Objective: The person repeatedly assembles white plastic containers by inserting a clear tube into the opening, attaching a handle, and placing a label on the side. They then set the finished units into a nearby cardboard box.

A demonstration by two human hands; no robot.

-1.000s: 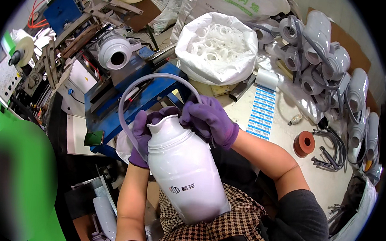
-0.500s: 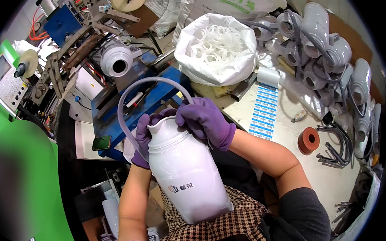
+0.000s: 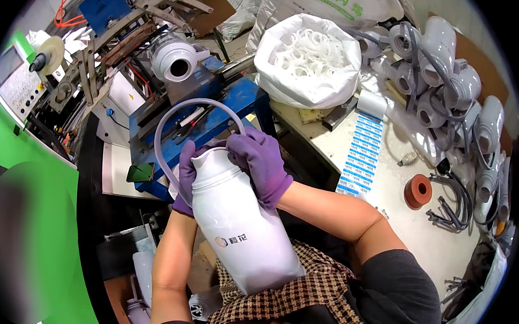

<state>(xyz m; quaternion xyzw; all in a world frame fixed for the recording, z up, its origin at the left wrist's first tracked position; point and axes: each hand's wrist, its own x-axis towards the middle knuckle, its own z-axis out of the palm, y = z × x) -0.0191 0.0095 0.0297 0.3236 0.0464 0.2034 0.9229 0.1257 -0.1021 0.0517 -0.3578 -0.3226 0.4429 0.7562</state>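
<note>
White plastic jug body point(image 3: 239, 228) rests tilted on my lap, its neck pointing far. My left hand point(image 3: 185, 173), in a purple glove, grips the neck's left side. My right hand point(image 3: 262, 162), also gloved, closes over the mouth. A grey hose point(image 3: 183, 109) arches from the neck. Far right, a white bag of rings point(image 3: 310, 57) sits on the bench.

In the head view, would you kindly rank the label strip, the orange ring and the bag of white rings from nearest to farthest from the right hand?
From the right hand:
1. Label strip, to its right on the bench.
2. Bag of white rings, beyond it, up and right.
3. Orange ring, far right.
</note>
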